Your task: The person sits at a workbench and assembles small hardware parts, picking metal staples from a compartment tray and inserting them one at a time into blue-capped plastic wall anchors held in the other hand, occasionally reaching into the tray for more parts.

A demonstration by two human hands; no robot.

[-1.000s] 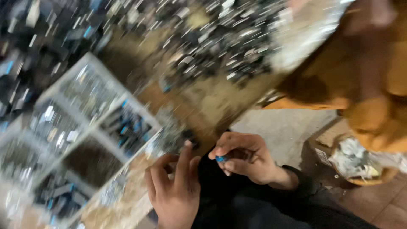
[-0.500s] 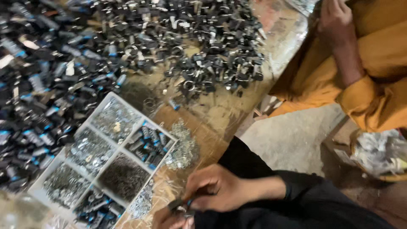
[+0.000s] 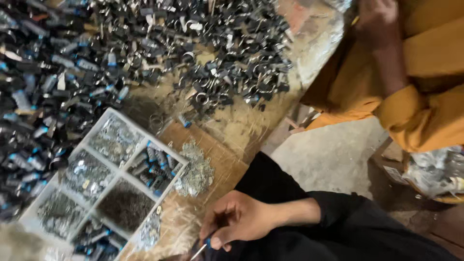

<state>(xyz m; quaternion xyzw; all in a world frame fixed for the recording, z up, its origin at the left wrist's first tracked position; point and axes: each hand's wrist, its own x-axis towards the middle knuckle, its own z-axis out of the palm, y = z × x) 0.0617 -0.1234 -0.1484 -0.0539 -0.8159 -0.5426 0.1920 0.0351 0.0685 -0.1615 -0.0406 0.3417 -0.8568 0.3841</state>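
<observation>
Fingers of the right hand (image 3: 244,223) curl close together at the bottom edge of the head view, pinching a thin silvery metal pin with a blue tip (image 3: 203,247) that pokes down and to the left from between thumb and forefinger. The hand sits over the lower edge of the scuffed wooden worktop (image 3: 251,121), its black sleeve (image 3: 338,217) running off to the right. The left hand is barely visible at the very bottom of the frame, so how its fingers lie cannot be told.

Just left of the right hand stands a white plastic sorting tray with square compartments (image 3: 126,119); its cells hold small silvery metal bits, dark fine parts and short black cylinders with blue ends (image 3: 153,166). A loose heap of small silvery clips (image 3: 195,170) lies on the wood beside the tray, between it and the hand. Farther up, a wide pile of black and silver metal parts (image 3: 193,48) covers the worktop.

At the upper right, well apart, another person in orange clothing (image 3: 425,106) sits with one hand (image 3: 377,17) raised near the table's edge.
</observation>
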